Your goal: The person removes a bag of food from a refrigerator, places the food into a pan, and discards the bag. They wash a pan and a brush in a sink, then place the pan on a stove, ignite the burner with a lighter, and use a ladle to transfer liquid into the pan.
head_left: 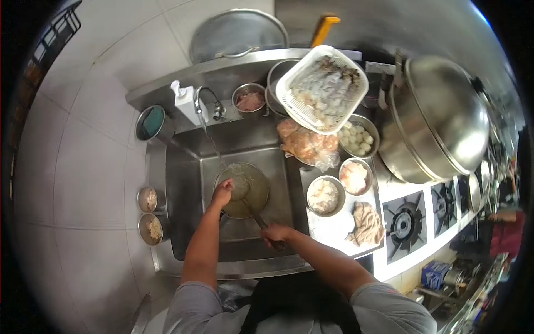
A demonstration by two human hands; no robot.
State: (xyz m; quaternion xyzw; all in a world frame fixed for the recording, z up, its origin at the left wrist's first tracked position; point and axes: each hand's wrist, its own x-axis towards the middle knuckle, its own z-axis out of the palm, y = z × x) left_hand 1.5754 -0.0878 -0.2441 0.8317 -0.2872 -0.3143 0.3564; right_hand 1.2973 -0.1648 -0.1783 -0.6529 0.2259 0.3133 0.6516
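Observation:
My right hand is wrapped round the dark handle of a mesh strainer, which slants down into a round pan of cloudy water in the sink. The strainer's round head sits in the pan, with pale bits on it. My left hand is over the pan's left side, beside the strainer head, fingers curled together; what they hold, if anything, is hidden. A thin stream of water falls from the curved faucet into the pan.
Around the steel sink stand a soap bottle, a pot with a green cloth and small bowls. To the right are a white basket of shrimp, a bag of meat, a crumpled cloth, a large steamer and gas burners.

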